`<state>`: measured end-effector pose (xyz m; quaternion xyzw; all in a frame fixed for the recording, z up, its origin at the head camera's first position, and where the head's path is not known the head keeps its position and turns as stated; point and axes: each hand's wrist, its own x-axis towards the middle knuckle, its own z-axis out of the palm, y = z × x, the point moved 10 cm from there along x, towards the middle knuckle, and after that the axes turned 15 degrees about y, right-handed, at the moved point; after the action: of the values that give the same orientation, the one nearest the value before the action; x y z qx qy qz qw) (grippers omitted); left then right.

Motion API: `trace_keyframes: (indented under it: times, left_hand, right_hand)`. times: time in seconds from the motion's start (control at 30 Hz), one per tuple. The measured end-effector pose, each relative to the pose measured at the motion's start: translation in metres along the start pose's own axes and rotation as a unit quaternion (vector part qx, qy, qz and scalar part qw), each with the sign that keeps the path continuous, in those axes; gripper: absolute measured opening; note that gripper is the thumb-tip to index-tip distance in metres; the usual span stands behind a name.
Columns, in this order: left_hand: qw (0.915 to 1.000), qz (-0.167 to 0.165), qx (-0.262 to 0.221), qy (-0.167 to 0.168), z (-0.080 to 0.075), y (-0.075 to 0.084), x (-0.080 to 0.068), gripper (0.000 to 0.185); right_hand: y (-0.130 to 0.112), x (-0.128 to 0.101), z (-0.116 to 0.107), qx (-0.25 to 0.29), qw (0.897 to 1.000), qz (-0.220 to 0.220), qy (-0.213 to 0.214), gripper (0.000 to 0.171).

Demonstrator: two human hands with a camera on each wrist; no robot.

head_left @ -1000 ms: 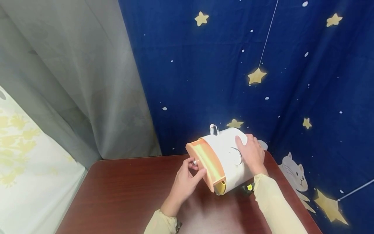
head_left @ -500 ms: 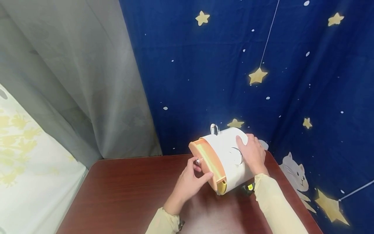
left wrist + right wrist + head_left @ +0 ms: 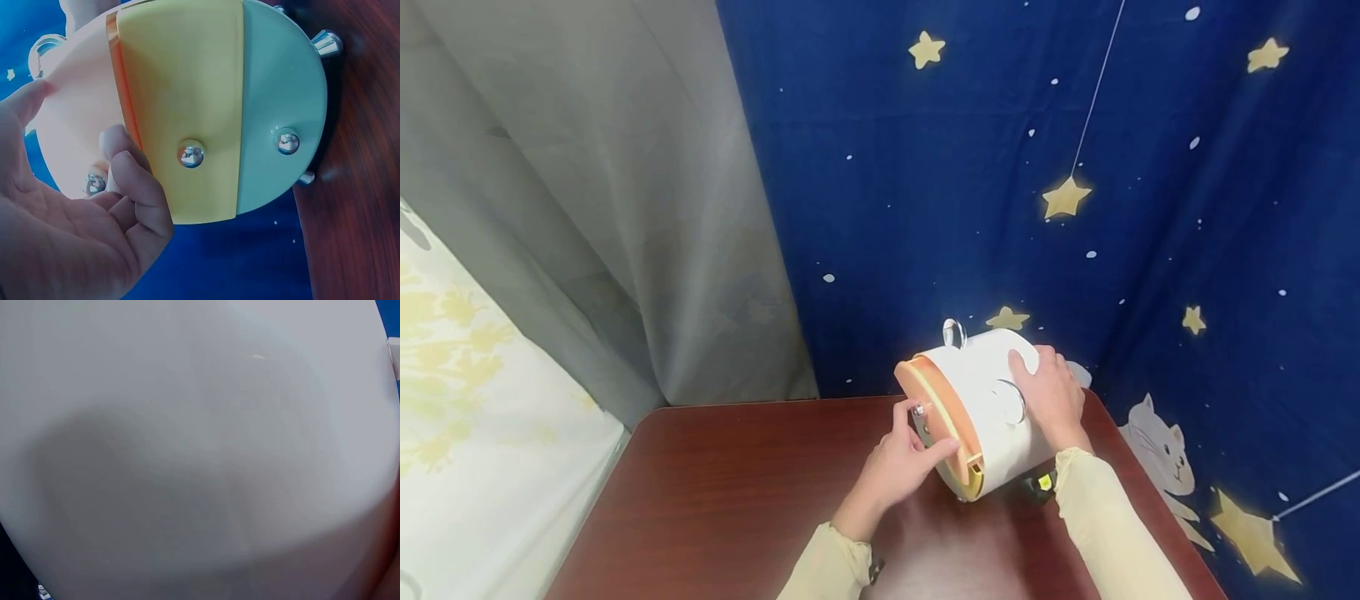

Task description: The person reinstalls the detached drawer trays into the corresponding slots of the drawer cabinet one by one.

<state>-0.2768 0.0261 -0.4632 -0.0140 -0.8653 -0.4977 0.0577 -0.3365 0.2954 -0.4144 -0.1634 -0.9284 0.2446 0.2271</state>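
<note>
At the far right corner of the dark wooden surface (image 3: 715, 492), against the blue star-printed curtain (image 3: 1150, 208) and beside the grey curtain (image 3: 625, 208), you have a white rounded drawer box (image 3: 992, 408) lying tipped on its side, its drawer fronts turned toward your left. Your right hand (image 3: 1051, 398) lies flat over the top of the white shell with the fingers spread and fairly straight, pressing on it rather than curling round it; the right wrist view shows only the blurred white wall of the box filling the frame. Your left hand (image 3: 904, 463) is at the front face, thumb and fingers closed in a pinch on the small silver knob (image 3: 917, 410) of the peach drawer (image 3: 934, 412), which sits nearly flush with the shell. In the left wrist view the front is a half circle split into three bands: the peach drawer (image 3: 75, 119) nearest your palm, a yellow drawer (image 3: 187, 106) in the middle and a pale green drawer (image 3: 281, 106) toward the surface, each with its own round silver knob. The left hand (image 3: 81, 231) shows there with its fingers curled by the peach drawer's knob (image 3: 95, 184). A clear ring handle (image 3: 954, 332) stands up at the box's upper edge, and small silver feet (image 3: 327, 42) stick out beside the green drawer.
</note>
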Motion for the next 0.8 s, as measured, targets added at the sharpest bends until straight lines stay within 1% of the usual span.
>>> trace_keyframes:
  times: [0.23,0.47,0.7,0.8]
  left_hand:
    - [0.9998,-0.014,0.007,-0.015,0.008,0.002,0.004,0.084]
    - [0.9997,-0.014,0.009,-0.019,0.012,0.005,0.007,0.087]
    - [0.9998,-0.009,-0.017,-0.007,0.014,0.007,0.008,0.087]
    - [0.9998,-0.004,-0.020,-0.003,0.016,0.007,0.007,0.088]
  right_hand:
    - [0.000,0.001,0.000,0.002,1.000,-0.005,0.001,0.088]
    - [0.000,0.000,0.002,0.005,1.000,-0.004,0.000,0.089]
    - [0.001,0.000,0.001,0.004,1.000,-0.004,0.001,0.089]
    - [0.001,0.001,0.000,0.005,1.000,-0.005,0.005,0.089]
